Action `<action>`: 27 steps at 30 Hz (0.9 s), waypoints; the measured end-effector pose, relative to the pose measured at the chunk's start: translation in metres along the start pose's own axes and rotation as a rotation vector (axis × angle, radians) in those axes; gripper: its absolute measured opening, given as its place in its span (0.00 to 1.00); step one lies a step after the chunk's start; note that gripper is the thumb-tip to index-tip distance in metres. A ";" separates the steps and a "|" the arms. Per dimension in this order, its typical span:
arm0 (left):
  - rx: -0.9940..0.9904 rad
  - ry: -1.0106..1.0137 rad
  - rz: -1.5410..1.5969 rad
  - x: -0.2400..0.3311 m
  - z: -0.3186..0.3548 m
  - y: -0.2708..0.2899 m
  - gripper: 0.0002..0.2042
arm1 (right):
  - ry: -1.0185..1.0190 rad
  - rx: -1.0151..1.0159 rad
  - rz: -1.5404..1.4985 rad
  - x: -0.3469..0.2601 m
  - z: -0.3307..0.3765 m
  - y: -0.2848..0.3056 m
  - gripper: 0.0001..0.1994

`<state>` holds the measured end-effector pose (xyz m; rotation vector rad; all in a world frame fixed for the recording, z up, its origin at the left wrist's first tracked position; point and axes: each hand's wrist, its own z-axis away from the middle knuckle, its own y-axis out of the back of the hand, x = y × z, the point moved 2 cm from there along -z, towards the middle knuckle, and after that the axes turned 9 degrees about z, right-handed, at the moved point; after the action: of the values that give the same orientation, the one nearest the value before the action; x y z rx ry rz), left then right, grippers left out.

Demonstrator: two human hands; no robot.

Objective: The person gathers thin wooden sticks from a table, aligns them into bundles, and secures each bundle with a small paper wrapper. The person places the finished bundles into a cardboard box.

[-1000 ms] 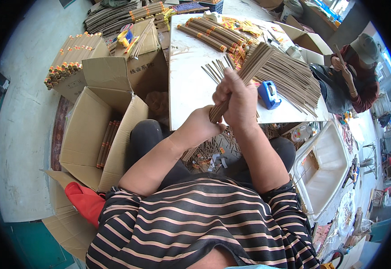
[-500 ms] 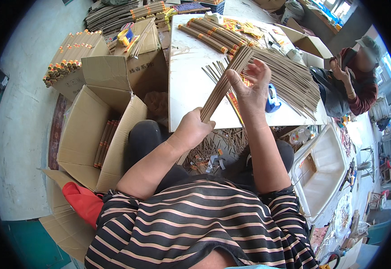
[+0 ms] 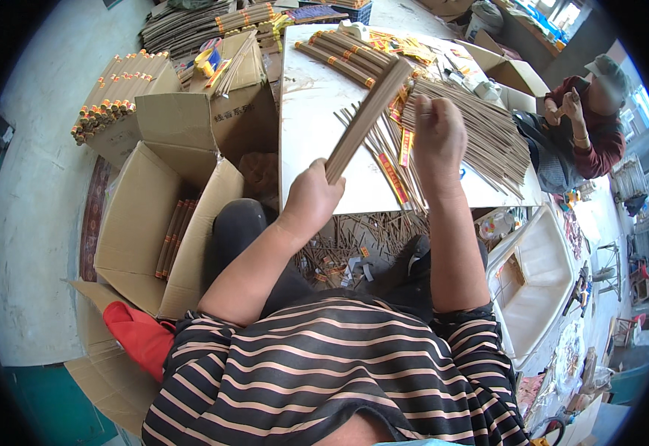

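Note:
My left hand (image 3: 312,199) is closed round the lower end of a bundle of brown incense sticks (image 3: 369,119), which slants up to the right above the white table (image 3: 306,141). To its right my right hand (image 3: 442,137) is raised, apart from the bundle, with its fingers curled in; whatever it may hold is hidden. Under and beyond that hand spreads a broad fan of loose incense sticks (image 3: 484,141). Red and yellow paper labels (image 3: 392,178) lie among scattered sticks below the bundle. Only a sliver of a blue object (image 3: 463,173) shows beside my right wrist.
Finished, labelled bundles (image 3: 347,59) lie at the table's far side. An open carton (image 3: 127,245) holding dark red packs stands left of my knee. More bundles (image 3: 127,82) are stacked behind it. A white basin (image 3: 536,286) sits at right; a co-worker (image 3: 588,126) sits beyond the table's right edge.
My right hand has left the bundle, moved slightly right, and its spread fingers have curled in. The bundle is held higher, its sticks closer together. The co-worker's hands have shifted.

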<state>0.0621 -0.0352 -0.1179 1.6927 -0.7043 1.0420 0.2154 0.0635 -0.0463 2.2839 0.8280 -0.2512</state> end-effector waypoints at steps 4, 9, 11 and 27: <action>0.036 0.057 0.497 0.001 -0.023 0.017 0.07 | -0.019 0.076 -0.094 0.024 0.010 0.007 0.14; 0.175 -0.152 0.896 0.002 -0.056 0.037 0.09 | -0.234 -0.037 -0.248 0.043 0.042 0.011 0.14; 0.203 -0.180 0.970 0.000 -0.062 0.041 0.08 | -0.279 -0.015 -0.273 0.056 0.050 0.017 0.13; 0.423 -0.335 0.576 -0.069 -0.079 -0.005 0.07 | -0.051 -1.361 -0.155 0.044 0.152 0.008 0.19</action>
<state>0.0097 0.0394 -0.1701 2.1178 -1.3139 1.3870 0.2619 -0.0206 -0.1725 0.9376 0.7714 0.1704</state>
